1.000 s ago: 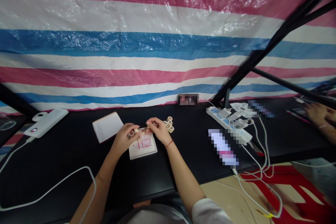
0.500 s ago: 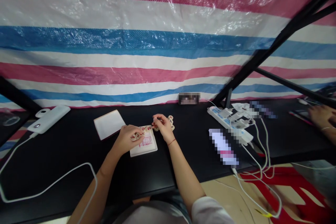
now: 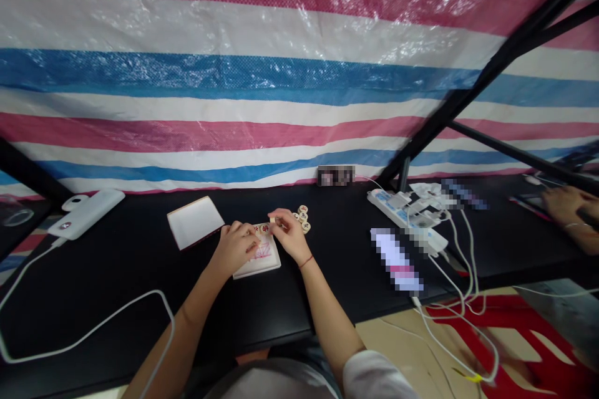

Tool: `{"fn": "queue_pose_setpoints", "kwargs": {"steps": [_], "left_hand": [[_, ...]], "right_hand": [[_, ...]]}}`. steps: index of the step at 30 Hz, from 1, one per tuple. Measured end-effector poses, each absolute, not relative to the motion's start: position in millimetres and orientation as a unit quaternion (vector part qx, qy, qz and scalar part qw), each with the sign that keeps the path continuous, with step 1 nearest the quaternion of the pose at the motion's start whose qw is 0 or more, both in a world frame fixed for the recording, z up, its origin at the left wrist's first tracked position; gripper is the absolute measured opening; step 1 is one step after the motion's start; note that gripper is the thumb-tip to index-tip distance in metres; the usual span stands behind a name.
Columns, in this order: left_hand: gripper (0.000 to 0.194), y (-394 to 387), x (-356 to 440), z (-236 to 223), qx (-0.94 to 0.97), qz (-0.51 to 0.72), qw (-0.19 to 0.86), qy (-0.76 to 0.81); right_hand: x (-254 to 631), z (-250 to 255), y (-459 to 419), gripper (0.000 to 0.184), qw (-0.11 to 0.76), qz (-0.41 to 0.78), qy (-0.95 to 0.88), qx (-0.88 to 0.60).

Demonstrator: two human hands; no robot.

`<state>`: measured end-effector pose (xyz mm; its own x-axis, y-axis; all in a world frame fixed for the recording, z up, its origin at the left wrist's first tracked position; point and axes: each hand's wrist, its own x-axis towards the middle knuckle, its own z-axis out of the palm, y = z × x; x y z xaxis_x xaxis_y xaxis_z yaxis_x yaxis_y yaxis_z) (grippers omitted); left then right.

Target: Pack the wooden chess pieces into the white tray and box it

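A shallow white box [image 3: 248,272] with a pink line drawing on its floor lies on the black table. Round xiangqi pieces [image 3: 265,229] with red characters stand along its far side. My left hand [image 3: 234,248] rests over the left part of the box, fingers bent but apart, and it covers whatever lies beneath. At the far right corner, my right hand [image 3: 289,237] pinches a xiangqi piece [image 3: 272,221] between thumb and fingers, and only the edge of that piece shows. Just beyond this hand, several loose xiangqi pieces [image 3: 304,216] are grouped on the table.
A white box lid [image 3: 195,222] lies left of the box. Further left is a white power bank [image 3: 88,214] with a cable. On the right are a phone [image 3: 397,260], a power strip [image 3: 409,219] and tangled cables. Another person's hand [image 3: 564,204] is at the far right.
My left hand's fingers have come down over the pieces that showed beneath them. My right hand has moved slightly left and down to the box corner, uncovering more loose pieces.
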<state>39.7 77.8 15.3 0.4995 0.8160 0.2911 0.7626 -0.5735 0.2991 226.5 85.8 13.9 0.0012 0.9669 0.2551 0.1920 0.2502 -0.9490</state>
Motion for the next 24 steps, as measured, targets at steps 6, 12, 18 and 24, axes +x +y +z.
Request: {"fn": "queue_pose_setpoints", "kwargs": {"steps": [6, 12, 18, 24], "left_hand": [[0.049, 80, 31, 6, 0.831, 0.229, 0.054, 0.505], [0.055, 83, 28, -6, 0.842, 0.184, 0.086, 0.500], [0.050, 83, 28, -6, 0.843, 0.184, 0.095, 0.497], [0.048, 83, 27, -7, 0.839, 0.189, 0.107, 0.499]], "right_hand": [[220, 19, 55, 0.024, 0.385, 0.197, -0.742, -0.512], [212, 14, 53, 0.006, 0.277, 0.106, -0.814, -0.499], [213, 10, 53, 0.013, 0.261, 0.061, -0.815, -0.515], [210, 15, 55, 0.013, 0.207, 0.036, -0.818, -0.536]]}}
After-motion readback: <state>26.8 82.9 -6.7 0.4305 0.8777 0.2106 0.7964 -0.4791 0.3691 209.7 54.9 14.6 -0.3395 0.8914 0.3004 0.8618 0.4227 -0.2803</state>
